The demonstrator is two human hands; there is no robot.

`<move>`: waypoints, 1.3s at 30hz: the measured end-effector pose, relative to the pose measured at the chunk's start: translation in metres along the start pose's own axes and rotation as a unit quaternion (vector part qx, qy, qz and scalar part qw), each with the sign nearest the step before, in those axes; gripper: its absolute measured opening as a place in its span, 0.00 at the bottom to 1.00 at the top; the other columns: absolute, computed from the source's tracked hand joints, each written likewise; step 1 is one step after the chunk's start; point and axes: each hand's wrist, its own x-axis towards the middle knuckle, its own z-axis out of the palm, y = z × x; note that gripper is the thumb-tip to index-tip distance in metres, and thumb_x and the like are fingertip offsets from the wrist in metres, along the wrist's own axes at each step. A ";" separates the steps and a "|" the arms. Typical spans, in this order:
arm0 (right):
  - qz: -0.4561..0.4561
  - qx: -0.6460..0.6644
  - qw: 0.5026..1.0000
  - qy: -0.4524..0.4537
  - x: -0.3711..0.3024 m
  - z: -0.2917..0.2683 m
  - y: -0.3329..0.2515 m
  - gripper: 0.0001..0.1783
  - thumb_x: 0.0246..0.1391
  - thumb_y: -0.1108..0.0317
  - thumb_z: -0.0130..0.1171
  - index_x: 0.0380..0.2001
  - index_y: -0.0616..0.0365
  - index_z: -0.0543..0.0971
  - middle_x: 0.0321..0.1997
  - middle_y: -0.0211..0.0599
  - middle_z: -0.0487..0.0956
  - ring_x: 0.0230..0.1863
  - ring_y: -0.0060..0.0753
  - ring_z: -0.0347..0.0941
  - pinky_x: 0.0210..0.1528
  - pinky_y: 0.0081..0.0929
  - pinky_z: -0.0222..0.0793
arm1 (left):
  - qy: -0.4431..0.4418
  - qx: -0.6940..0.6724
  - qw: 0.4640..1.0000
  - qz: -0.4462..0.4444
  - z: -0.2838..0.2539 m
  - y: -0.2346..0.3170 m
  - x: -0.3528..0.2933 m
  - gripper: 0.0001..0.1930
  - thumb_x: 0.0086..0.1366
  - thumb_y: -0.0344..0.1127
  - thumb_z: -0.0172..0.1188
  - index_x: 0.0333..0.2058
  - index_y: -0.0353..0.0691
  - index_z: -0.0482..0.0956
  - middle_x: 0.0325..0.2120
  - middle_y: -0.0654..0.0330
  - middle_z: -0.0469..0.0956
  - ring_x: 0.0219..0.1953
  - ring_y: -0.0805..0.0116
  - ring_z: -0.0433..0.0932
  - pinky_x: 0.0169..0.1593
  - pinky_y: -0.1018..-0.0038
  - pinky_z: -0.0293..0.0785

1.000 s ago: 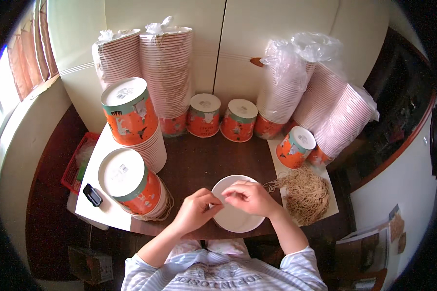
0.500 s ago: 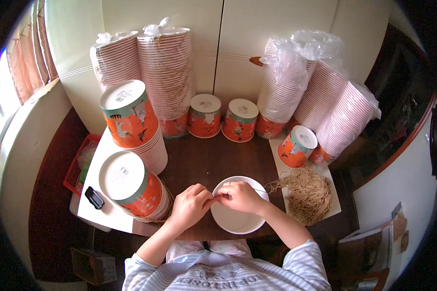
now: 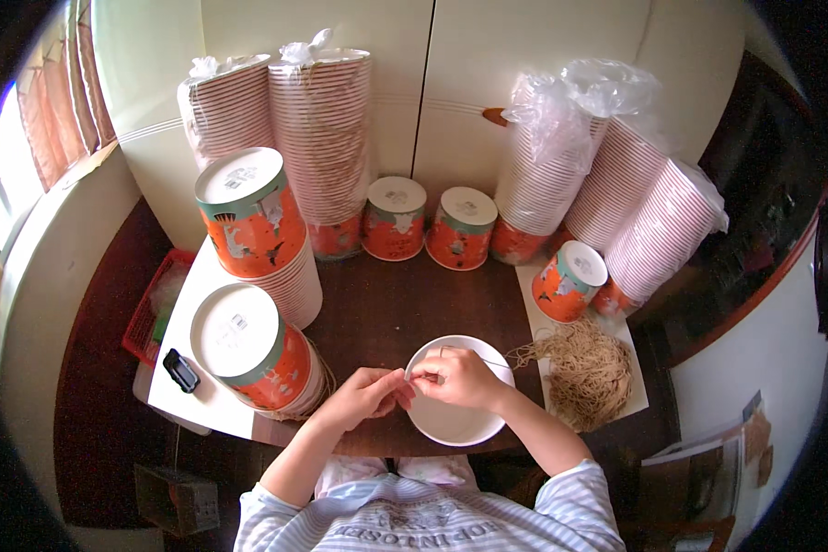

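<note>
In front of me an open paper bucket (image 3: 460,428) shows its white inside. My right hand (image 3: 465,377) reaches over its rim with the fingers closed in a pinch. At the bucket's left edge, my left hand (image 3: 370,394) meets the right fingertips, its thumb and index finger pinched together. What lies between the fingertips is too small to make out. Tan cord (image 3: 587,373) lies in a loose heap to the right, with strands trailing toward the bucket's right rim. Left of my hands, an upturned orange and green bucket (image 3: 281,373) tops a short stack with cord beside it.
Tall bagged stacks of paper buckets (image 3: 322,138) stand at the back left, more bagged stacks (image 3: 658,221) at the back right. Single upturned buckets (image 3: 463,235) sit between and beside them. A small black object (image 3: 180,371) lies at the left edge, near a red basket (image 3: 147,317).
My left hand has turned slightly, and its lower fingers now show below the pinch. My right hand has shifted a little and its knuckles are raised. The whole view has moved slightly.
</note>
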 end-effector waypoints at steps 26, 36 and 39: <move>0.061 -0.029 0.998 -0.017 -0.002 0.005 0.001 0.04 0.39 0.68 0.59 0.22 0.55 0.78 0.18 0.31 0.72 0.20 0.27 0.69 0.23 0.23 0.65 | 0.169 0.439 0.834 0.288 0.010 -0.010 -0.005 0.04 0.49 0.31 0.58 0.24 0.38 0.75 0.20 0.60 0.73 0.20 0.67 0.72 0.23 0.73 0.70; 0.174 0.024 0.984 -0.029 0.000 0.008 0.011 0.07 0.40 0.65 0.56 0.22 0.55 0.78 0.21 0.38 0.77 0.24 0.37 0.74 0.29 0.30 0.69 | 0.232 0.511 0.758 0.334 0.008 -0.021 0.004 0.05 0.46 0.29 0.58 0.25 0.39 0.75 0.22 0.61 0.73 0.24 0.65 0.74 0.26 0.73 0.71; 0.192 -0.038 0.978 -0.068 -0.002 0.007 0.018 0.08 0.40 0.63 0.55 0.22 0.54 0.79 0.21 0.38 0.77 0.24 0.37 0.74 0.30 0.31 0.69 | 0.210 0.312 0.901 0.218 0.002 -0.039 0.012 0.07 0.49 0.27 0.55 0.30 0.36 0.75 0.25 0.56 0.75 0.27 0.62 0.75 0.29 0.75 0.72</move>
